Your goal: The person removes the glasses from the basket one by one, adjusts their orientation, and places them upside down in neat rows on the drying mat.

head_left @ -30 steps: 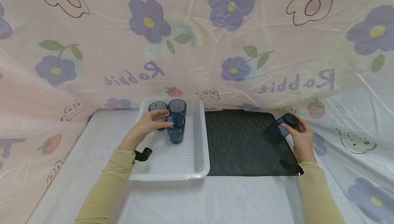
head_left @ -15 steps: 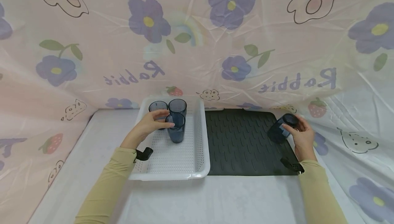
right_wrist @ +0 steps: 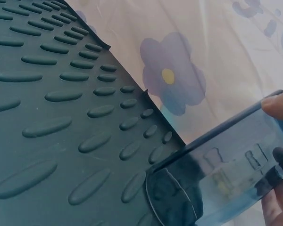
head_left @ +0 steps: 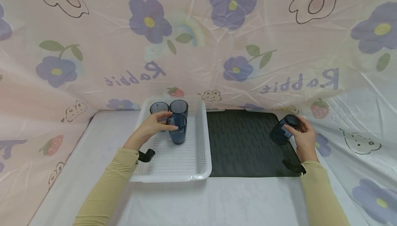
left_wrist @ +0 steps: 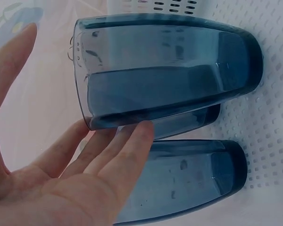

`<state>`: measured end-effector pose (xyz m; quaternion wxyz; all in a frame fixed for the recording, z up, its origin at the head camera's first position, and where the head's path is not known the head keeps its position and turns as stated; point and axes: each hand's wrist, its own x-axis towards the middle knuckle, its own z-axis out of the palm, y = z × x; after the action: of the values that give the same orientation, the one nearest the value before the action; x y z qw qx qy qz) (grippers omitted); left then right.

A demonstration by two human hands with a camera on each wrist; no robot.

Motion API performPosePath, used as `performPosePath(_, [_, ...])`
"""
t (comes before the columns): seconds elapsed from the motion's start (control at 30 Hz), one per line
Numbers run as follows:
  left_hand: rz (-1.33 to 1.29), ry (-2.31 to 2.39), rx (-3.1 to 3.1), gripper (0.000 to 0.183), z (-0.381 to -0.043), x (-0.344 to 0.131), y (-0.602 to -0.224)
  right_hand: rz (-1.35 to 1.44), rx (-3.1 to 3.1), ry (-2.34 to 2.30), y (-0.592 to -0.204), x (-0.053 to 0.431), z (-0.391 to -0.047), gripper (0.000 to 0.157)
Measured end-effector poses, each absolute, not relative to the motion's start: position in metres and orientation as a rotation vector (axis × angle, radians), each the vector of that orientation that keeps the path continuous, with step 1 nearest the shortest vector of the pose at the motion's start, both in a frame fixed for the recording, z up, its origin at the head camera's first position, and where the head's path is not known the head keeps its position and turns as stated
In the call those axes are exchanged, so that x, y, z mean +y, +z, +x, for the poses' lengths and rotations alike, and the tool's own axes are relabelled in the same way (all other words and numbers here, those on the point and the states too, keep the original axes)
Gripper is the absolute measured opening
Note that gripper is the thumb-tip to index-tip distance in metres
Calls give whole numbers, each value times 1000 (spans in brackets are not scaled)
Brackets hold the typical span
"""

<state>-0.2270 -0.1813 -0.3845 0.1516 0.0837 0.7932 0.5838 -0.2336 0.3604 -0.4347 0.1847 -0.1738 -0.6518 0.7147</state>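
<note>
Three blue-tinted drinking glasses stand upright, close together, in a white perforated basket. My left hand is at the front glass. In the left wrist view, its fingertips meet that glass near the rim, while the thumb is spread apart from it. Behind are the back-left glass and the back-right glass, partly hidden. At the right, my right hand grips another glass near its base, tilted with the mouth down at the dark mat.
Raised oval ridges cover the mat, which lies right of the basket. A white cloth covers the table. Flower-printed sheeting hangs behind and along both sides, close to the right hand.
My left hand has edged right, its thumb passing further across the front glass. The glass in my right hand shifted slightly early on, then stayed still. The standing glasses have kept their places.
</note>
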Motion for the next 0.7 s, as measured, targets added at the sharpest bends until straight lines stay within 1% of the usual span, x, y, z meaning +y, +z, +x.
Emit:
performPosePath(0.1, [233,1671,2274,87,-227,-180,-385,-492,-1854,2006,-434,361,-234,70])
performPosePath(0.3, [225,1653,2281,86,-229,-179,-386,-466,-1903,1993,-436,364,-234,70])
performPosePath(0.5, [238,1632,2299,88,-229,-177,-386,-363,-1959,1981,-439,368,-234,68])
performPosePath(0.7, [219,1618,2314,85,-230,-176,-387,-259,-1986,2012,-443,371,-233,67])
